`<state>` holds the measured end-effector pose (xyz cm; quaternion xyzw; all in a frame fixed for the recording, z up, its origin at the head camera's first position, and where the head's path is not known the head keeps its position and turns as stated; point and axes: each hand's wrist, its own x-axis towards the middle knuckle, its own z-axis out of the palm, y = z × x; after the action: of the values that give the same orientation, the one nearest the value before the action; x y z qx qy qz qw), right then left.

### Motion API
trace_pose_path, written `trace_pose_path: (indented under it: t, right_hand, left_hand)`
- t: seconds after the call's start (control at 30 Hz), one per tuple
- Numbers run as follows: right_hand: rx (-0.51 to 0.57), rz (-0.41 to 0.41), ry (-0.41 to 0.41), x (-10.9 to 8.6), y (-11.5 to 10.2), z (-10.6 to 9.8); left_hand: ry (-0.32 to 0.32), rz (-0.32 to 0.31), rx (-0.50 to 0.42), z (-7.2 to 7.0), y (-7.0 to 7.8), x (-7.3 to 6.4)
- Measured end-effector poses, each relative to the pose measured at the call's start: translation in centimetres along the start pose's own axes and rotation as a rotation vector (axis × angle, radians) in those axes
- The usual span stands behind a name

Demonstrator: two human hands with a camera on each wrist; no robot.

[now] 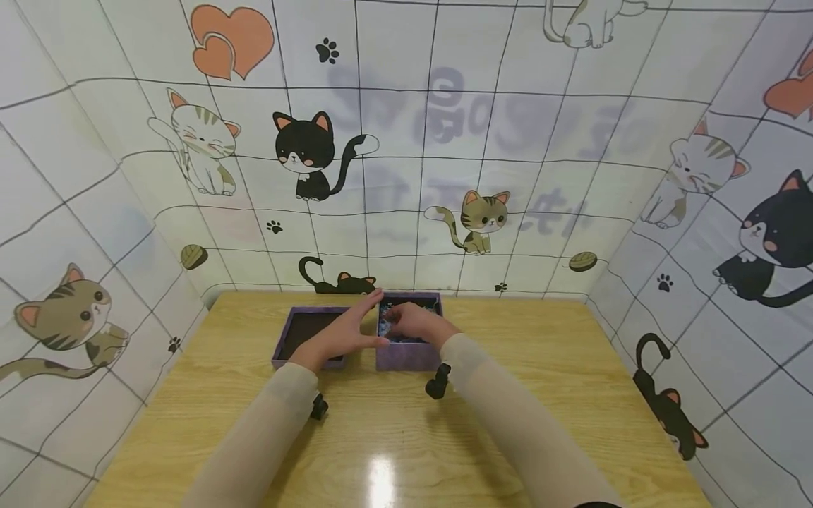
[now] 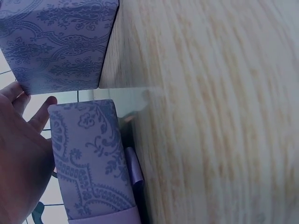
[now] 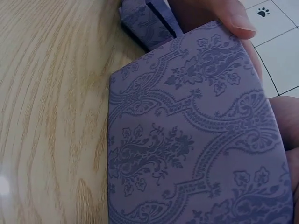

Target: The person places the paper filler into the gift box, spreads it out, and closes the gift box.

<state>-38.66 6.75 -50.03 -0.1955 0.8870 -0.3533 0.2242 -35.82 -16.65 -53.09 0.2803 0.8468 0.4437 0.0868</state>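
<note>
A purple patterned box sits at the back middle of the table, its top uncovered, with a bluish crinkled filling inside. My right hand reaches over the front wall into the box, fingers bent down into the filling; its fingertips are hidden, and I cannot tell whether they hold anything. Thumb and fingers spread, my left hand reaches across the lid to the box's left side. In the right wrist view, the left thumb lies by the box's upper corner. The matching lid lies inside-up left of the box.
The wooden table spreads in front of and to the right of the box. A cloth printed with cats and grid lines hangs behind and along both sides. Black wrist mounts hang beneath the forearms.
</note>
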Motion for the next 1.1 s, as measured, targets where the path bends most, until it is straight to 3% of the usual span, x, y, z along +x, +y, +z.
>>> trace_pose_path:
  t: [0.13, 0.47, 0.77, 1.1]
  right_hand:
    - [-0.033, -0.016, 0.000, -0.1, -0.1, -0.1]
    - [0.041, -0.086, 0.018, -2.3, -0.8, -2.0]
    - [0.110, -0.164, 0.131, -4.5, -0.6, -2.7]
    - [0.167, -0.225, 0.181, -5.7, 0.1, -2.1]
  left_hand:
    - [0.002, 0.004, 0.019, -0.1, 0.0, 0.1]
    - [-0.009, 0.016, 0.081, -0.4, 0.4, 0.3]
    - [-0.036, -0.012, 0.125, -0.7, 1.1, 0.6]
    - [-0.030, -0.045, 0.175, -1.2, 2.3, 0.4]
